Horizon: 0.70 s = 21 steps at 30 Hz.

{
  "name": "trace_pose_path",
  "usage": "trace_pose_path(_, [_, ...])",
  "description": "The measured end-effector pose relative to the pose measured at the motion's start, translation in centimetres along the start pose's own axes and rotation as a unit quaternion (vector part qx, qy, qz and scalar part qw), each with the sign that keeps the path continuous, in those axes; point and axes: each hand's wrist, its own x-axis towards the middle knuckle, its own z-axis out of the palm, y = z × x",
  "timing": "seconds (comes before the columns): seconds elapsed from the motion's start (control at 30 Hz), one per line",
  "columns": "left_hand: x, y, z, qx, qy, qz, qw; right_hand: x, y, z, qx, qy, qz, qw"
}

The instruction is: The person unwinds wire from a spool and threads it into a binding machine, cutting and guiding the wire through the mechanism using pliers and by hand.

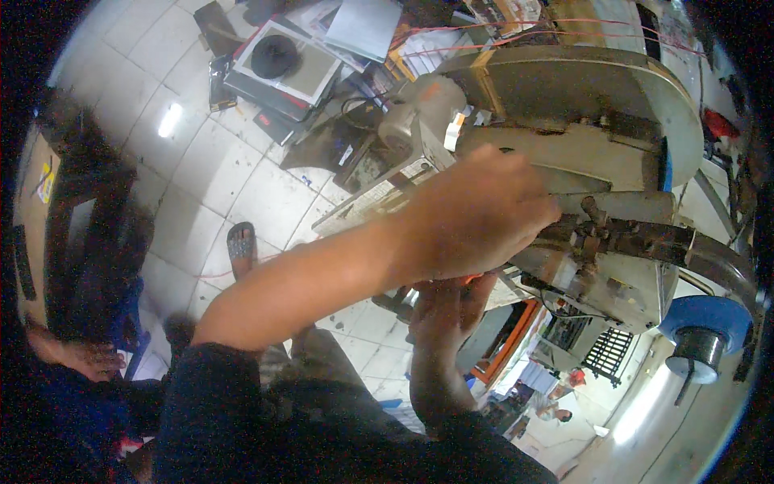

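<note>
While our left hand (500, 206) is lying curled beside the metal bar (645, 237), whose long axis is running rightward, our right hand (442, 306) is sitting, half hidden, farther off, below-left of the bar; what either is pinching, we cannot tell.

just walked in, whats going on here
A person has both hands at a grey machine. The left hand is curled into a fist beside metal fittings; whether it holds anything is hidden. The right hand is lower, partly hidden behind the left arm, near something orange. A blue and dark spool is at the right; another person's hand shows at the left.
</note>
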Motion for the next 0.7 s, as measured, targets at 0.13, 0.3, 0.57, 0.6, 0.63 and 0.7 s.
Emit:
trace_pose_path(0.13, [-0.2,-0.3,0.7,0.002,-0.01,0.0,1.0,0.1,0.5,-1.0,0.006,-0.028,0.017,0.999])
trace_pose_path(0.3, [-1.2,-0.9,0.1,0.001,-0.014,-0.004,1.0,-0.5,-0.5,-1.4,-0.035,-0.05,0.113,0.992])
trace_pose_path(0.57, [-3.0,-0.4,1.6,-0.008,0.003,-0.064,0.998,-2.6,1.2,-7.2,-0.06,-0.162,0.165,0.971])
trace_pose_path(0.6, [-3.2,-0.4,2.1,-0.008,0.005,-0.065,0.998,-2.8,1.4,-7.7,-0.061,-0.163,0.166,0.971])
trace_pose_path(0.63, [-3.2,-0.5,2.7,-0.011,0.034,-0.055,0.998,-3.0,1.7,-8.4,-0.025,-0.154,0.157,0.975])
trace_pose_path(0.7, [-3.6,-0.7,3.2,-0.013,0.062,-0.046,0.997,-3.1,1.0,-8.3,-0.055,-0.12,0.149,0.98])
